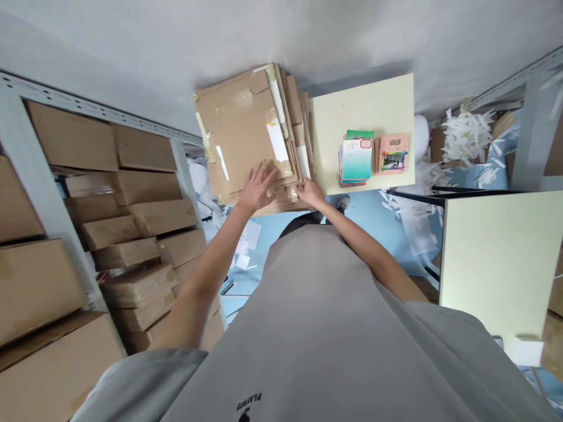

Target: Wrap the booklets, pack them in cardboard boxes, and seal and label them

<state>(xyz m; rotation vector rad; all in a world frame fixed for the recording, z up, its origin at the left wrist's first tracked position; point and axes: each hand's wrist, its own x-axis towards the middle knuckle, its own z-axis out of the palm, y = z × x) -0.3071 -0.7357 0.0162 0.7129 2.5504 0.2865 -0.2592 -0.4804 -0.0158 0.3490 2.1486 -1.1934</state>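
A stack of flattened cardboard boxes (237,123) leans near the wall on the left of a pale table, with strips of clear tape and white labels on it. My left hand (258,186) lies on the front of the top flattened box, its fingers spread. At the lower right of the stack, my right hand (310,193) has its fingers curled on a cardboard edge beside a shiny bit of tape. Its fingertips are partly hidden.
On the pale tabletop (329,126) lie a pile of booklets (357,159) and a pink book (393,155). Shelves of cardboard boxes (145,187) stand at left. Shredded white paper (468,138) heaps at right, near another pale table (497,264).
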